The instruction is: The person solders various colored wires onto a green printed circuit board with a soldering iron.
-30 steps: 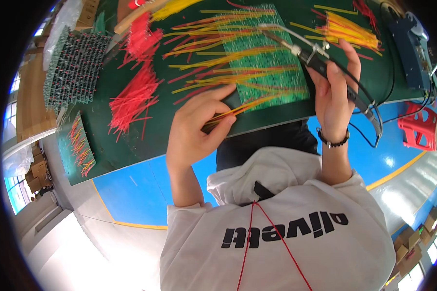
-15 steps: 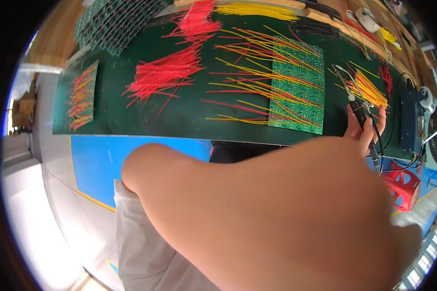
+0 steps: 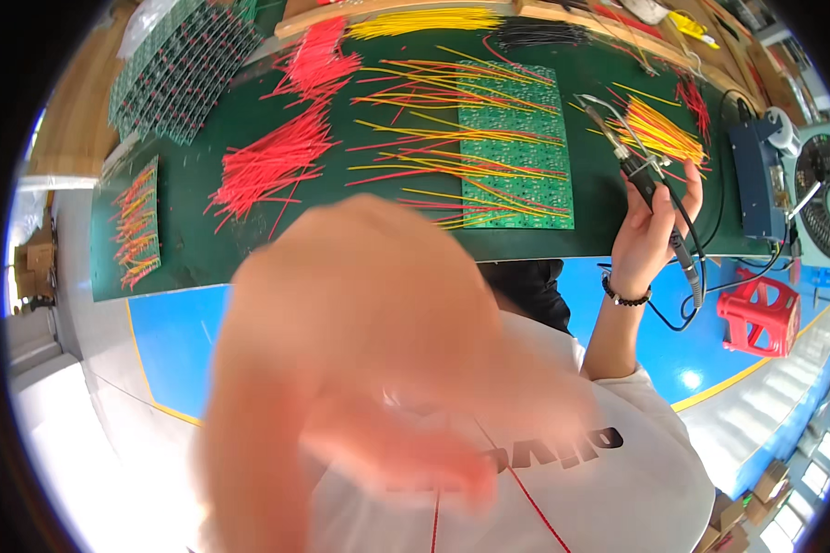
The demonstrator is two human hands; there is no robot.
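Note:
My right hand (image 3: pixel 646 235) is closed round the black handle of a soldering iron (image 3: pixel 638 175), which has a metal solder-feed tube along its tip. The iron points up and left, over the bench beside a bundle of yellow and red wires (image 3: pixel 662 129). Left of it lies a green circuit board panel (image 3: pixel 563 198), with rows of red and yellow wires sticking out past its left side. Close to the camera, my left hand (image 3: pixel 369 295) is large and smeared by motion, its fingers unclear. It covers part of the bench's front edge and my white shirt.
Red wire piles (image 3: pixel 272 157) lie left of the panel, yellow wires (image 3: pixel 424 22) and black wires (image 3: pixel 539 35) behind. A small wired board (image 3: pixel 138 221) and stacked boards (image 3: pixel 180 74) sit at left. At right are a blue solder station (image 3: pixel 758 170), a fan (image 3: pixel 825 194) and a red stool (image 3: pixel 761 313).
My left arm, which stretched across the view, has pulled back, and its hand is now before the camera. The view has shifted, showing more of my right forearm; the iron is still held.

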